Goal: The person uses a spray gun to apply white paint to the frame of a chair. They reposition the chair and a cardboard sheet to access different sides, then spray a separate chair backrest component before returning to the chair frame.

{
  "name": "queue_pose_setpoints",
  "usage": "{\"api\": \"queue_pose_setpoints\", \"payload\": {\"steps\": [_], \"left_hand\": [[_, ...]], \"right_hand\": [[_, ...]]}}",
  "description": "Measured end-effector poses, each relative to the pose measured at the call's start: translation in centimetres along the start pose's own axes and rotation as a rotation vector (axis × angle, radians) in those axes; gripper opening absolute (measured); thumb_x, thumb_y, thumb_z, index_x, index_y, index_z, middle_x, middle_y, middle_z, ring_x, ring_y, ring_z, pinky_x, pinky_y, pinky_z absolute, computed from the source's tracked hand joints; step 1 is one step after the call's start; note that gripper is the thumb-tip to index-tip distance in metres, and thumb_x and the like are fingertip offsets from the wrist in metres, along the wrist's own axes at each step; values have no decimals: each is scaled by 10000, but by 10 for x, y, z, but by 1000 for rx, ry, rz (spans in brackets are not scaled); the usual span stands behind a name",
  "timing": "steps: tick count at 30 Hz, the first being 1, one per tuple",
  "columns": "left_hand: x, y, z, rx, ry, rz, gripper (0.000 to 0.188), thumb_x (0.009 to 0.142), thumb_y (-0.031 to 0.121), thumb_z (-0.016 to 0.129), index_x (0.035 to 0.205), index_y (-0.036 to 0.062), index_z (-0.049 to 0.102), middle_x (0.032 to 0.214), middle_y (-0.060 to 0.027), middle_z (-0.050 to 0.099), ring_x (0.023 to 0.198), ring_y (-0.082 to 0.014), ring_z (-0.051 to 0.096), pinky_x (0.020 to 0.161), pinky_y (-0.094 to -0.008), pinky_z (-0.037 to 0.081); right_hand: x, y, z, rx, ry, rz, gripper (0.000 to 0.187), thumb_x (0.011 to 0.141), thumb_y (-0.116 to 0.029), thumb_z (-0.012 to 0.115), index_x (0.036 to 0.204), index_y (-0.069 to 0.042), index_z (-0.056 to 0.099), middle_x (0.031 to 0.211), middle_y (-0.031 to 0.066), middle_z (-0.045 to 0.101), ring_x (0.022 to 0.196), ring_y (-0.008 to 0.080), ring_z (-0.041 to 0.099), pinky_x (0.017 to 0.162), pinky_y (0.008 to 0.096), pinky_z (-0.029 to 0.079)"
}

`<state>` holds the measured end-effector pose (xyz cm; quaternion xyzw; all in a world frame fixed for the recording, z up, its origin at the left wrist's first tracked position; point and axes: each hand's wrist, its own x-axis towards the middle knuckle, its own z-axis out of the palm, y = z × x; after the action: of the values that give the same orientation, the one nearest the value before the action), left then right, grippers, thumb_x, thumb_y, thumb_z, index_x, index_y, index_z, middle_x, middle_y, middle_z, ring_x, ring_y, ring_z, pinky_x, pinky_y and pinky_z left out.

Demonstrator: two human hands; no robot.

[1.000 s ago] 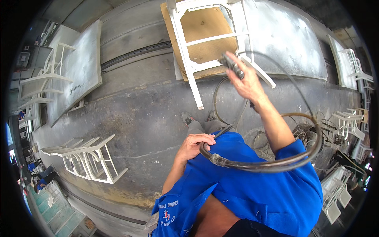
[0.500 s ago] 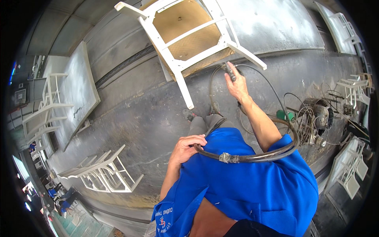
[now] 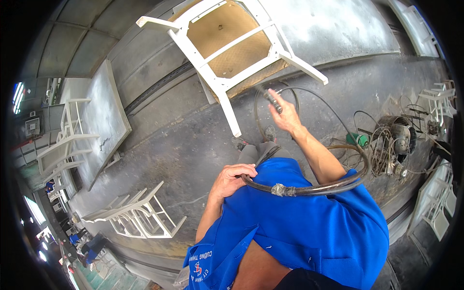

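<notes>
My right hand [image 3: 288,119] is closed around a spray gun [image 3: 274,102], whose front end is blurred. The gun is just below a white chair [image 3: 220,83], apart from it, near one of its legs. The chair lies tipped, legs toward me, showing the brown underside of its seat. Close to my waist, my left hand [image 3: 228,181] is wrapped round a dark hose [image 3: 328,190]. The hose loops across my front toward my right arm and has a taped joint [image 3: 279,189]. A thinner hose curves from near the gun over the floor.
White chairs [image 3: 145,212] stand on the floor at left, others beside a grey panel [image 3: 104,121]. Tangled hoses and a round metal drum [image 3: 402,137] lie at right near a green object [image 3: 356,139]. A grey-white board [image 3: 333,29] is behind the chair. More white chairs [image 3: 437,212] are at lower right.
My right hand has moved the spray gun slightly left and toward me, away from the chair leg. The left hand keeps its hold on the hose. The view has turned a little.
</notes>
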<state>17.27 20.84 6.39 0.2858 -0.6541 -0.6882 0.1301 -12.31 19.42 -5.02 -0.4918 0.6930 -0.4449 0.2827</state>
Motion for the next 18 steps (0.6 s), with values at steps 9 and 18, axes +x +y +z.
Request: {"api": "queue_pose_setpoints", "payload": {"steps": [9,18], "left_hand": [[-11,0,-27,-1,-41,-47,211,825,3,792,1027,57,761,1019,-86,781,1127,-295,724,927,-394,583],[-47,-38,-131,-11,-178,84,240,769,-57,784,985,44,758,1007,-86,782,1069,-278,740,1000,-411,573]], "right_hand": [[-21,-11,16,37,20,202,574,973,-184,649,1524,-163,489,1347,268,638,1268,438,605,1070,446,489],[-52,-110,46,37,177,233,561,969,-127,654,1509,-104,505,1380,262,625,1308,401,597,1078,415,477]]}}
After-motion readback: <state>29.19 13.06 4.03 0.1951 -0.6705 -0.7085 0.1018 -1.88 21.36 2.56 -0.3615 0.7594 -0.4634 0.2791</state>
